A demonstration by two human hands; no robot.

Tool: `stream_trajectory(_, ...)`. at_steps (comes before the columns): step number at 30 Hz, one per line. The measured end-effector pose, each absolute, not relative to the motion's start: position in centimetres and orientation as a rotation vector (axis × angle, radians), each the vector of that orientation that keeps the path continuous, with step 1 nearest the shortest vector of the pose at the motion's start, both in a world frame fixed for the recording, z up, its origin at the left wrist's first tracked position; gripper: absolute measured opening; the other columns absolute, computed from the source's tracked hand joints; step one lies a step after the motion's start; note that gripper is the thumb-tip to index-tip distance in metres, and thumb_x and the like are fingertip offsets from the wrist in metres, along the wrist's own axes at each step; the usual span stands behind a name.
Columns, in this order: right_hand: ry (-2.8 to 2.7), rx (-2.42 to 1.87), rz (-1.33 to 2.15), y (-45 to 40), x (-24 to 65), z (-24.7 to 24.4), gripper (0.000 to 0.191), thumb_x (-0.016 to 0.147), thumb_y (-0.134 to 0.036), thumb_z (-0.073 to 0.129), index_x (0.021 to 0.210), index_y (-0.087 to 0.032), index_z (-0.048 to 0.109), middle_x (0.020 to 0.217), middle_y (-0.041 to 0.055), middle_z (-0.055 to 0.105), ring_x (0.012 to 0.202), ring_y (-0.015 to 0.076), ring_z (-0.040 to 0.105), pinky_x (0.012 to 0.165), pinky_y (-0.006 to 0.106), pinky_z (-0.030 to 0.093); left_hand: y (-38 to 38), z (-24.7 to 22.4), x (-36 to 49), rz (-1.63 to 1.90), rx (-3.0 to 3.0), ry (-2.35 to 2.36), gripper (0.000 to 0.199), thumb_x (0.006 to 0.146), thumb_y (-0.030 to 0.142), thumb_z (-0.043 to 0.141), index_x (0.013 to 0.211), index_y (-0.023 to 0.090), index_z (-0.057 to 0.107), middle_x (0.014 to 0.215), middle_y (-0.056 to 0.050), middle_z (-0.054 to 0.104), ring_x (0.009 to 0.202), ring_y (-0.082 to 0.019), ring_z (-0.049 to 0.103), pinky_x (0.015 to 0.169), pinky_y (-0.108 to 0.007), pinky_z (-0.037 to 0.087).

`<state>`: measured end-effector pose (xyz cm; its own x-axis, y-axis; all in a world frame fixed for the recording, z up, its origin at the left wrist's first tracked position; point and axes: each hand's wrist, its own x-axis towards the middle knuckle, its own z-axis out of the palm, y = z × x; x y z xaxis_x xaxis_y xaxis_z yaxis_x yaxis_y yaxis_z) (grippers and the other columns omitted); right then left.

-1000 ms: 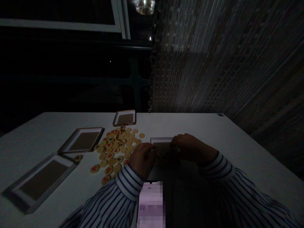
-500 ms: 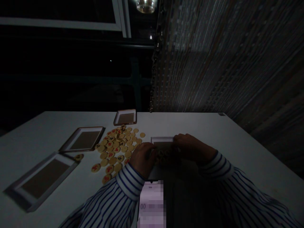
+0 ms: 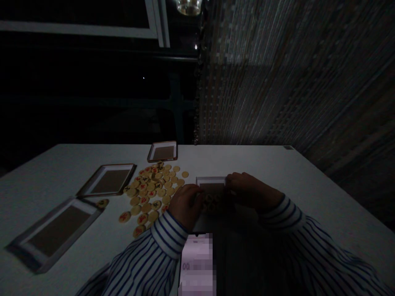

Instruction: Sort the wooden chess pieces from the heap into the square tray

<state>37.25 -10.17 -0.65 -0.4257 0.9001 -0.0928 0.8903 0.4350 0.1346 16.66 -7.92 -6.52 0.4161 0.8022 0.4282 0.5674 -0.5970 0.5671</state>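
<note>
A small box (image 3: 211, 180) stands between my hands, with several round pieces (image 3: 211, 199) in its shadowed lower part. My left hand (image 3: 186, 205) is at the box's left side, its fingers curled and pressed together; whether a piece is in them is hidden. At the right side, my right hand (image 3: 247, 189) has its fingertips closed on the box's rim. Left of my left hand lies a heap of round wooden pieces (image 3: 151, 193), some with red or black characters, others blank.
Three shallow box parts lie on the white table (image 3: 247, 160): a small one (image 3: 163, 152) at the back, a wider one (image 3: 108, 181) and a long one (image 3: 58, 232) at the left. A lit screen (image 3: 196, 263) is at the front edge. Strings hang behind.
The view has shifted very slightly. My left hand and my right hand stay at the box, with no clear movement.
</note>
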Motion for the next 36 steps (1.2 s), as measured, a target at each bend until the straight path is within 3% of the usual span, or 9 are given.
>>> stream_trajectory(9, 2.507, 1.555, 0.087, -10.03, 37.06, -0.90, 0.016, 0.077, -0.020, 0.046, 0.080, -0.014, 0.061, 0.083, 0.0095, 0.059, 0.073, 0.0165, 0.054, 0.059, 0.027, 0.035, -7.81, -6.81, 16.70, 1.032, 2.354, 1.158, 0.016, 0.075, 0.018, 0.051, 0.086, 0.017, 0.061, 0.087, -0.006, 0.062, 0.083, -0.017, 0.057, 0.077, -0.035, 0.047)
stream_trajectory(36, 2.617, 1.538, 0.097, -10.06, 37.19, -0.83, 0.016, 0.078, -0.024, 0.048, 0.085, -0.017, 0.061, 0.085, 0.0078, 0.057, 0.075, 0.0156, 0.051, 0.061, 0.027, 0.032, -7.81, -6.81, 16.66, 1.028, 2.368, 1.173, 0.016, 0.074, 0.019, 0.051, 0.085, 0.019, 0.062, 0.087, -0.005, 0.063, 0.083, -0.017, 0.058, 0.077, -0.035, 0.047)
